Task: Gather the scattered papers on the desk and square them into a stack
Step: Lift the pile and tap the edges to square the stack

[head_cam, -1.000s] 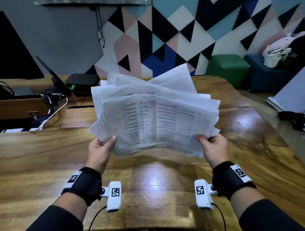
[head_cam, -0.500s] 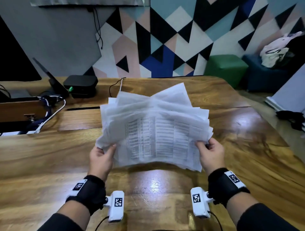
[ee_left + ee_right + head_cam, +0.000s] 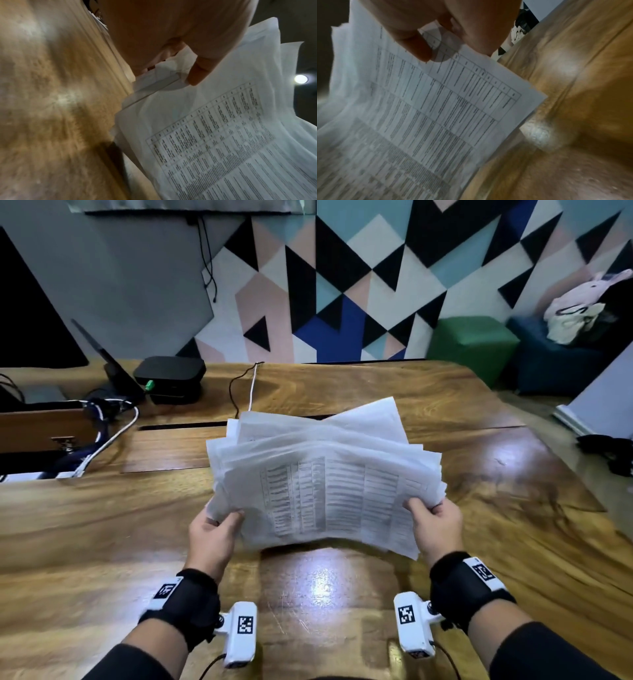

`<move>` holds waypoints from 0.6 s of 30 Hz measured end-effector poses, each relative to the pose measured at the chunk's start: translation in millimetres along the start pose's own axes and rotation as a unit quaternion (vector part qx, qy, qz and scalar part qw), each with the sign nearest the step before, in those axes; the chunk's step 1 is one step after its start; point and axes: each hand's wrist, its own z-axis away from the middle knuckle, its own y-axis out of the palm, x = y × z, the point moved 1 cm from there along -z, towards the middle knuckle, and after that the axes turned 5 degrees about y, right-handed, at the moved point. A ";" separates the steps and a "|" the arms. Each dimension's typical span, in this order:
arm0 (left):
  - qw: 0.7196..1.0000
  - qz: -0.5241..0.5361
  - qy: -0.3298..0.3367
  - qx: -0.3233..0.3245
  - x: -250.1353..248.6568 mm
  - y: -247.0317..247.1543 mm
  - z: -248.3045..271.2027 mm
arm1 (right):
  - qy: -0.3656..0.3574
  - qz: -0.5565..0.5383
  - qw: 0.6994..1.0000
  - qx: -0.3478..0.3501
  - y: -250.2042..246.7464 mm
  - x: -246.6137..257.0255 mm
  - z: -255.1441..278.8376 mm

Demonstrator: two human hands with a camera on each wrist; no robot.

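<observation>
Papers [image 3: 325,491], one fanned, unsquared bundle of many sheets, hang above the desk [image 3: 85,535]; left hand [image 3: 212,537] and right hand [image 3: 436,525] each pinch a near corner.

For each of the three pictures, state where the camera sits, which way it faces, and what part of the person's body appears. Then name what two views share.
Head: worn on the head, looking forward and down at the desk; left hand and right hand hold the papers.
Left wrist: looks along the hand; thumb on the sheets.
Right wrist: likewise; thumb on the printed table.
Shared: all show the papers.
</observation>
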 end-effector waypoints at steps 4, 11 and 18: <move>1.000 -0.011 -0.010 0.022 -0.1 -7.5 -0.9 | -0.010 0.004 1.000 0.021 -7.7 -9.0 -1.1; 0.997 0.004 -0.054 0.048 9.3 -12.2 3.3 | -0.032 -0.042 0.996 0.071 -10.5 5.0 5.5; 0.997 -0.008 -0.047 0.066 4.9 -15.2 5.2 | -0.156 0.036 0.973 0.164 3.7 78.5 -11.6</move>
